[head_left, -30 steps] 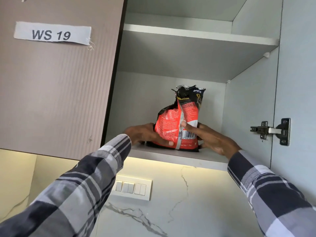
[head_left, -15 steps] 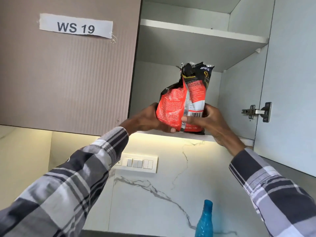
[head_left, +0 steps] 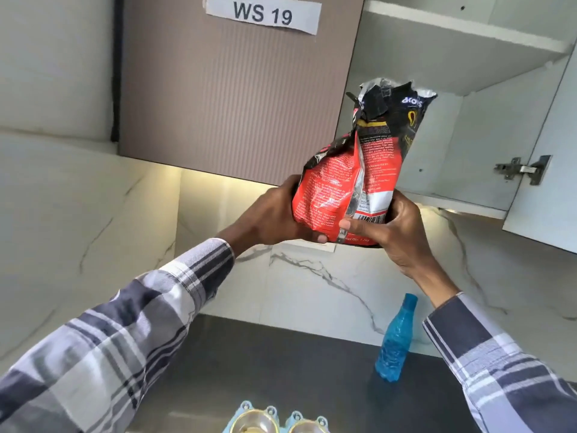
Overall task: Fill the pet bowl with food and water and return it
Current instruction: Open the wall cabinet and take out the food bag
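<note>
The head view looks up and forward at a wall cabinet (head_left: 452, 57) whose right door (head_left: 549, 151) stands open, with a metal hinge (head_left: 521, 170) on its inner side. The closed door (head_left: 234, 98) on the left carries a paper label (head_left: 262, 14) that reads "WS 19".

Both hands hold a red and black food bag (head_left: 359, 170) in the air, in front of the cabinet's lower shelf (head_left: 452, 204) and not resting on it. The left hand (head_left: 274, 217) grips the bag's lower left side, with the thumb lying under the front of the bottom edge. The right hand (head_left: 393, 229) grips the lower right corner, the thumb pressing across the front near the barcode and the fingers curled behind. The bag stands nearly upright, leaning a little to the right, and its top is crumpled and folded.

Below, a blue plastic bottle (head_left: 395, 342) stands on the dark counter (head_left: 265, 370), close to the marble wall (head_left: 312, 292). At the bottom edge, the pet bowl (head_left: 274, 421) shows only partly: a light blue holder with two round metal cups, on the counter and well apart from the bag. What the cups contain, I cannot tell. Both arms wear checked sleeves.
</note>
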